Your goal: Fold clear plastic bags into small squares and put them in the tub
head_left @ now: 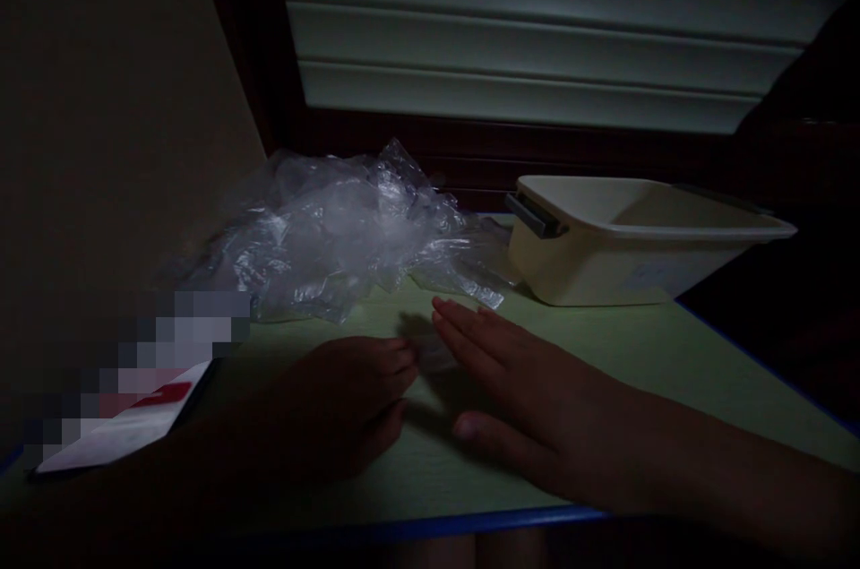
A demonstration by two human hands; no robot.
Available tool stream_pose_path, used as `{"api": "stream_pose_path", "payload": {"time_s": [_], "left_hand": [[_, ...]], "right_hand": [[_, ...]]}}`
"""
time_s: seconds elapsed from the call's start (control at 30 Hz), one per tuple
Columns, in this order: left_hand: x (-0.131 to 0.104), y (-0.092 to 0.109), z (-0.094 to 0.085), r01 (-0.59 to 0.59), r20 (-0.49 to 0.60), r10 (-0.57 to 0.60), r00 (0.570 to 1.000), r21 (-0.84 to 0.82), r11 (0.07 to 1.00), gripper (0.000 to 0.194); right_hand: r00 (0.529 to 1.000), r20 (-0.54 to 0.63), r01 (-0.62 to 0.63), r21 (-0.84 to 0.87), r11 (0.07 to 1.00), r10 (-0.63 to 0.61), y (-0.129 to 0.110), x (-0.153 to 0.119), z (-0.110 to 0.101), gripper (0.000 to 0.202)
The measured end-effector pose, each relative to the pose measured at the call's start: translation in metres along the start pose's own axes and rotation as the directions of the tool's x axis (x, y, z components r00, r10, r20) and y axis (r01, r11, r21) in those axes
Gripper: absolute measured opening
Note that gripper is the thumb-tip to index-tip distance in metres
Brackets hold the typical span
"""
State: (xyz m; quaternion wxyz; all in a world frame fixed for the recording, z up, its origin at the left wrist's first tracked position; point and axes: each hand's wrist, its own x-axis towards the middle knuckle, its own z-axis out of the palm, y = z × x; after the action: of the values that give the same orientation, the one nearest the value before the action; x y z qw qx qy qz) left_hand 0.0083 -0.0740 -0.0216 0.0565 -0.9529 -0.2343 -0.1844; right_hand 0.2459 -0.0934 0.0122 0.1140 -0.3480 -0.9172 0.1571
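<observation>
My left hand (359, 399) is closed, its fingertips pinched together just above the table. At those fingertips a faint clear plastic bag (435, 354) lies on the tabletop, its outline hard to see in the dim light. My right hand (530, 394) is open, with fingers stretched flat and thumb apart, over the right side of this bag. Whether its palm presses on the plastic I cannot tell. Behind both hands spreads a crumpled heap of clear plastic bags (336, 228).
A cream plastic bin (578, 269) with a grey handle stands at the back right of the pale green table (605, 327), near its blue edge. On the left lies a flat white and red item (127, 430), partly blurred out. Behind the table is a slatted shutter (524, 40).
</observation>
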Motion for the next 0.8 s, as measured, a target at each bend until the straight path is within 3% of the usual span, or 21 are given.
{"api": "stream_pose_path", "payload": {"time_s": [0.13,0.27,0.43,0.7,0.8], "left_hand": [[0.003,-0.001,0.000,0.004,0.051,-0.002,0.999,-0.031,1.000,0.030],[0.001,-0.001,0.002,0.021,0.057,-0.020,0.998,-0.018,1.000,0.027],[-0.005,-0.003,0.006,-0.001,-0.043,0.003,0.999,0.030,1.000,0.029],[-0.005,-0.004,0.004,0.053,0.075,-0.054,0.996,0.012,0.998,0.030],[-0.005,-0.005,0.005,0.046,0.052,-0.047,0.998,0.017,0.999,0.030]], "right_hand": [[0.993,0.114,-0.040,-0.031,0.999,0.043,-0.003,0.013,0.022,0.078],[0.993,0.112,-0.029,-0.091,0.995,0.039,0.004,0.014,0.036,0.078],[0.992,0.111,-0.039,-0.204,0.978,0.063,0.014,0.005,0.033,0.073],[0.980,-0.009,-0.189,-0.317,0.929,0.197,0.059,-0.041,0.024,0.065],[0.980,-0.051,-0.199,-0.320,0.926,0.193,0.067,-0.052,0.025,0.062]]}}
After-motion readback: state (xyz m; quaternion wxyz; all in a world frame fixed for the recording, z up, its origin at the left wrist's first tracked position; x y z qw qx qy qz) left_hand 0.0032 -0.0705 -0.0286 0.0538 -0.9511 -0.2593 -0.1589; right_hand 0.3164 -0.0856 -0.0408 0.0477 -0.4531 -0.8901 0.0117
